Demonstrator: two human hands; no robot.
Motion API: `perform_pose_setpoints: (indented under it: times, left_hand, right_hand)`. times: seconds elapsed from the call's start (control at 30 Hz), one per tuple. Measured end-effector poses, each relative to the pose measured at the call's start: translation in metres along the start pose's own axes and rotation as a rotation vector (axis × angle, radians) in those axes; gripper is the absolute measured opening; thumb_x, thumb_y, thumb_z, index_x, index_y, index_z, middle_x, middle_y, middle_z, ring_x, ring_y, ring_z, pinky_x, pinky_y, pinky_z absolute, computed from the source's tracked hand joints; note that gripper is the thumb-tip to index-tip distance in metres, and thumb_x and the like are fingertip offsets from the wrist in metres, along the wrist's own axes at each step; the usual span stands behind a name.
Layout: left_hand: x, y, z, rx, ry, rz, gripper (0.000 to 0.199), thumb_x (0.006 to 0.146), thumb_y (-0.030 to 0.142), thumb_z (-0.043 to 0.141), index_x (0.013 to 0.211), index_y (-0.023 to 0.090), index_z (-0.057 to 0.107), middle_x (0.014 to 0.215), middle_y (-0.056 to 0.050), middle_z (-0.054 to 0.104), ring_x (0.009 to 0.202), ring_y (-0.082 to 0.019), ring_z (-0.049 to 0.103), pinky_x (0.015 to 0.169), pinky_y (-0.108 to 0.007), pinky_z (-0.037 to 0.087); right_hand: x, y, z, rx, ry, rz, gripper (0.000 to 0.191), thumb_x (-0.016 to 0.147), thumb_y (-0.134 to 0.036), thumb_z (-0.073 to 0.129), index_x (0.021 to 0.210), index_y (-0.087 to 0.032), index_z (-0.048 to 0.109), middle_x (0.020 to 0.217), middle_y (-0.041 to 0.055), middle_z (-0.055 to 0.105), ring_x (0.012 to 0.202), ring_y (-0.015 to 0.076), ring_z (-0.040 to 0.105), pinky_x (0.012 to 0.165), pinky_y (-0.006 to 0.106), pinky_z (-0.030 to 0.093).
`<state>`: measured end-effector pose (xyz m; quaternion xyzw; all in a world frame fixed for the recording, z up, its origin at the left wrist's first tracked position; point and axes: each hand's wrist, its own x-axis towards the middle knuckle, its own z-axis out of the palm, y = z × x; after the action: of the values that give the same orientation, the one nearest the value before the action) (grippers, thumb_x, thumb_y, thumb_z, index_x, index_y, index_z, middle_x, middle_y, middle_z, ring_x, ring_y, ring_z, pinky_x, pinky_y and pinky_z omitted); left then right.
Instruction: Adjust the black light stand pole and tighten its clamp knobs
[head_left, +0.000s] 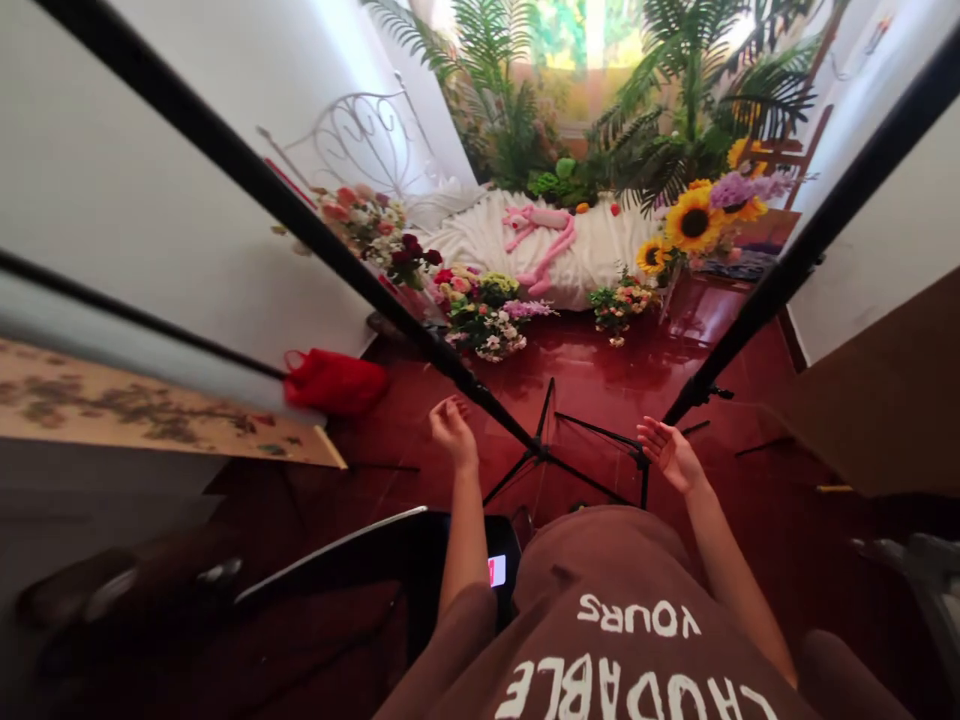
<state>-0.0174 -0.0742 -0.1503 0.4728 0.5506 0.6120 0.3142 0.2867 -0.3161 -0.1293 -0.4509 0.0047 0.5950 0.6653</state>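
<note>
My left hand (454,432) is raised at center left with its fingers curled, beside a black stand pole (360,260) that slants across the view. Whether anything is inside the fingers is hidden. My right hand (670,455) is palm up with the fingers spread slightly, holding nothing, just below the lower end of a second black pole (787,270). Tripod legs (538,450) stand on the floor between the hands.
Beyond the hands, a white-draped bed (480,240) bears a pink plush toy (551,245). Sunflowers (694,220) and mixed flowers (487,310) stand around it. A red bag (337,382) and a painted scroll (150,405) are at left, a brown board (885,390) at right.
</note>
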Motion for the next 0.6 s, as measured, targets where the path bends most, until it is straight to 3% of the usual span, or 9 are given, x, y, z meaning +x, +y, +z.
perform_pose_setpoints:
  times: [0.13,0.23,0.37,0.47,0.6]
  left_hand:
    - [0.021,0.017,0.017,0.03,-0.105,0.182,0.049,0.091,0.06,0.042,0.11,0.017,0.055,0.109,-0.012,0.064,0.099,-0.017,0.063,0.086,-0.028,0.051]
    - [0.031,0.017,0.028,0.058,-0.209,0.175,0.056,0.092,0.063,0.034,0.109,0.016,0.058,0.102,-0.013,0.066,0.094,-0.018,0.063,0.088,-0.031,0.049]
    - [0.034,0.008,0.031,0.074,-0.213,0.119,0.063,0.091,0.068,0.029,0.107,0.015,0.06,0.1,-0.014,0.067,0.087,-0.019,0.064,0.084,-0.032,0.049]
    - [0.035,0.005,0.03,0.074,-0.21,0.101,0.062,0.09,0.068,0.03,0.106,0.017,0.061,0.102,-0.014,0.068,0.09,-0.02,0.064,0.085,-0.032,0.049]
    - [0.039,0.006,0.028,0.06,-0.253,0.098,0.056,0.092,0.064,0.033,0.112,0.02,0.061,0.1,-0.011,0.07,0.092,-0.02,0.066,0.083,-0.032,0.051]
  right_hand:
    - [0.005,0.008,0.021,-0.066,-0.015,0.065,0.031,0.094,-0.024,0.041,0.096,-0.022,0.072,0.093,0.0018,0.077,0.078,0.0104,0.072,0.067,0.02,0.056]
    - [0.009,0.014,0.034,-0.108,-0.035,0.115,0.031,0.094,-0.023,0.04,0.094,-0.022,0.071,0.089,0.0018,0.077,0.075,0.0096,0.071,0.066,0.019,0.055]
    - [0.022,0.032,0.059,-0.203,-0.109,0.185,0.032,0.095,-0.023,0.038,0.09,-0.022,0.07,0.082,0.0008,0.075,0.067,0.0081,0.069,0.062,0.018,0.052]
    - [0.037,0.058,0.096,-0.412,-0.248,0.278,0.03,0.095,-0.024,0.039,0.087,-0.019,0.068,0.077,0.0026,0.074,0.063,0.0096,0.066,0.06,0.02,0.051]
    - [0.062,0.089,0.166,-0.534,-0.472,0.368,0.033,0.098,-0.038,0.041,0.092,-0.017,0.065,0.074,0.0041,0.072,0.061,0.0114,0.064,0.056,0.021,0.049]
